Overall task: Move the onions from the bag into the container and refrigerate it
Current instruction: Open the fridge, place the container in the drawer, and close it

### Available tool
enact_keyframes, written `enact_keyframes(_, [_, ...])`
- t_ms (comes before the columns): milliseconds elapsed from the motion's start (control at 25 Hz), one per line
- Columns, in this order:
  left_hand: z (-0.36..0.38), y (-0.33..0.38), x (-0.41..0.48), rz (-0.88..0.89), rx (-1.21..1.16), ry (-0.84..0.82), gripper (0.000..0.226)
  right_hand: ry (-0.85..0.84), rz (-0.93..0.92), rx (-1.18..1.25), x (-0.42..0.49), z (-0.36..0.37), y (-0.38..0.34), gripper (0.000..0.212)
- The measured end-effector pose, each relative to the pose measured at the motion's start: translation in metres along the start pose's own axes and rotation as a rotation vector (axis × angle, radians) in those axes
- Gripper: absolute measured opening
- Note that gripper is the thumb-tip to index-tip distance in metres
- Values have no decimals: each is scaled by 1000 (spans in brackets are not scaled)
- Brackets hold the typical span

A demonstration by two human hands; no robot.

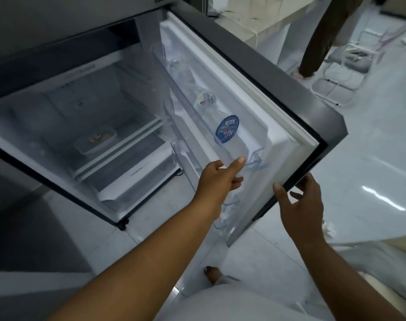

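Observation:
The fridge stands open, its door swung out to the right. On a glass shelf inside sits a clear rectangular container with pale brownish contents that I can only dimly make out. No bag is in view. My left hand is at the clear door shelf, thumb laid on its front wall and fingers curled beneath. My right hand grips the door's free edge, with the thumb on the inner seal and the fingers round the outside.
A blue-capped water bottle and other bottles lie in the door shelf. A crisper drawer sits below the container. Another person's leg and a white wire rack stand behind the door. My bare foot is on the tiled floor.

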State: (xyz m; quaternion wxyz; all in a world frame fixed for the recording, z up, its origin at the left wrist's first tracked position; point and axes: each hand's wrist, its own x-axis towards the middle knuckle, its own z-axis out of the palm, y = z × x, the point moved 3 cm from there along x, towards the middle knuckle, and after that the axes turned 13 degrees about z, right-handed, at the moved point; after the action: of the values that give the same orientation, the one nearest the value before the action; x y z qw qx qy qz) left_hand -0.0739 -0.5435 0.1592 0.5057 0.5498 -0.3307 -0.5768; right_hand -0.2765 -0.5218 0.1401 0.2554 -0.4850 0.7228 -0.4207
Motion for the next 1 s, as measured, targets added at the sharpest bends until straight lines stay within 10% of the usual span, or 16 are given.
enact_keyframes(400, [-103,7,-29,160,-19,238,15,-257,-255,-123,-69,34,-6,59])
enact_keyframes(800, [-266,43,-54,175,-62,610,38,-405,-1036,-90,-100,121,-201,72])
enact_keyframes(1000, [-314,21,-96,198,-31,696,48,-448,-1117,-173,-136,196,-250,63])
